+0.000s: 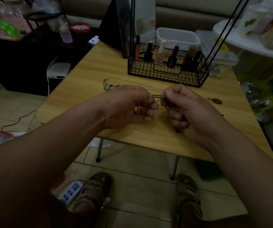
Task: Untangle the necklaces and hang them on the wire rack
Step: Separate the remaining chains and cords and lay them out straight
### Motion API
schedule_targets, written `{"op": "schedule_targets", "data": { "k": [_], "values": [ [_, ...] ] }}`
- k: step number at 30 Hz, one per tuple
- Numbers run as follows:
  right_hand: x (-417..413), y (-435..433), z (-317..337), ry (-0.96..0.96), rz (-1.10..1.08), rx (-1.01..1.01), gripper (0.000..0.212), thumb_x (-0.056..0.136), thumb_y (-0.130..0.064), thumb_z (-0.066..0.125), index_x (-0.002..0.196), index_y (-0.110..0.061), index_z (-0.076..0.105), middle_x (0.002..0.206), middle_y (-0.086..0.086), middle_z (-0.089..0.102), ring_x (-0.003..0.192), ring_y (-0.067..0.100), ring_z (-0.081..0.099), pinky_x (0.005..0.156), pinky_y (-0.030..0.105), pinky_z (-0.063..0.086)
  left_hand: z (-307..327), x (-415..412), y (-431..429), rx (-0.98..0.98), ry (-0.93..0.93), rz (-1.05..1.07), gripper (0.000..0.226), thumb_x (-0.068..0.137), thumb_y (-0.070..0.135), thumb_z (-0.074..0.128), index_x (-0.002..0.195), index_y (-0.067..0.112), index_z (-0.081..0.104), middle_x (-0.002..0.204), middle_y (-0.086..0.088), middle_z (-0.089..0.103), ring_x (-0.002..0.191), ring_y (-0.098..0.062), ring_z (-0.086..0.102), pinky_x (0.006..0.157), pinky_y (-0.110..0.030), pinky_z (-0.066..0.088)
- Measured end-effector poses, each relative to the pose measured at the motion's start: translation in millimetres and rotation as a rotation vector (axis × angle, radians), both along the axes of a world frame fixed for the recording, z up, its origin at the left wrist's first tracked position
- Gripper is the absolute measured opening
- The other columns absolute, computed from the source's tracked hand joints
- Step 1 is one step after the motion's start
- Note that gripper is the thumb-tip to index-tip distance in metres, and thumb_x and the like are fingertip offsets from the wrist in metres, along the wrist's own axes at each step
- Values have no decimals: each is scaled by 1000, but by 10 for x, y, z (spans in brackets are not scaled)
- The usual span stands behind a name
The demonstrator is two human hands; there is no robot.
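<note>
Over the wooden table (83, 71), the necklaces (129, 81) lie tangled, chain trailing across the top, and I see nothing hung on the wire rack (165, 74) behind; untangling, I judge, is unfinished. My left hand (132, 104) and right hand (186, 111), fingers curled, nearly touching, each pinch them where they knot.

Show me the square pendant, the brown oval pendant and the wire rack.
square pendant (107, 86): head view, centre of its face.
brown oval pendant (217, 101): head view, middle of the oval.
wire rack (157, 73): head view, front mesh wall.
</note>
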State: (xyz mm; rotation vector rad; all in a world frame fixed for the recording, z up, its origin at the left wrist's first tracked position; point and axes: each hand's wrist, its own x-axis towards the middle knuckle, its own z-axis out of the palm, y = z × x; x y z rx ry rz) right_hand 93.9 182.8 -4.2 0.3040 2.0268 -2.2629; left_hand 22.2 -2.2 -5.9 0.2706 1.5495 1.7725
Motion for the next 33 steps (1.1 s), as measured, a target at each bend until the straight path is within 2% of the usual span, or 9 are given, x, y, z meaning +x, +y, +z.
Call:
{"op": "schedule_targets", "data": {
  "k": [3,5,9,12,16,20,23,28,33],
  "values": [
    [-30,7,20,-20,-67,-155,10,102,-24,60,92,-23,58,75,-5,57,52,6,34,41,18,19,-16,9,5,-29,-10,4,21,102,3,50,84,10,59,91,-12,72,72,-19,68,68,-33,62],
    [-37,11,25,-27,-69,-173,11,102,-26,59,92,-23,57,73,-6,58,52,7,33,41,17,18,-30,13,21,-31,-14,35,21,101,1,50,82,10,57,98,-14,71,74,-20,68,68,-33,61],
    [-16,-25,42,-4,-23,-69,10,102,-26,61,93,-23,59,68,-7,60,48,5,33,40,16,20,-44,23,28,-2,22,25,7,99,1,56,95,6,58,102,-14,70,80,-22,70,75,-35,62],
    [-2,-40,46,32,9,35,9,100,-25,64,92,-21,62,65,-8,58,48,6,34,40,18,22,-44,38,34,2,55,-32,17,99,-2,56,114,5,60,97,-12,70,82,-23,70,72,-35,61],
    [-6,-22,70,82,0,162,9,96,-26,69,88,-23,68,70,-3,64,47,6,37,40,18,27,-34,29,14,13,83,-96,11,100,2,58,109,4,64,97,-13,70,82,-21,68,72,-33,59],
    [3,9,93,102,20,189,8,97,-25,68,92,-19,68,71,1,65,46,5,38,41,17,27,-21,31,-7,-49,161,-78,5,101,12,61,105,8,63,87,-6,68,75,-16,66,66,-27,57],
    [8,28,79,93,39,190,8,97,-26,68,92,-20,68,71,0,65,47,7,35,41,19,25,-13,31,-1,-32,178,-56,5,102,10,61,99,11,64,91,-8,69,78,-18,65,66,-28,56],
    [4,36,62,84,51,180,9,96,-27,69,94,-19,72,72,2,64,46,6,35,40,18,27,-30,21,9,28,168,-83,27,100,3,60,127,7,64,103,-16,70,83,-21,67,72,-31,57],
    [6,44,71,71,23,188,12,96,-25,68,96,-15,74,75,4,67,48,7,35,40,18,27,-52,29,27,-29,317,-26,5,101,6,62,105,8,65,89,-8,74,80,-19,70,72,-30,58]
  ]
}}
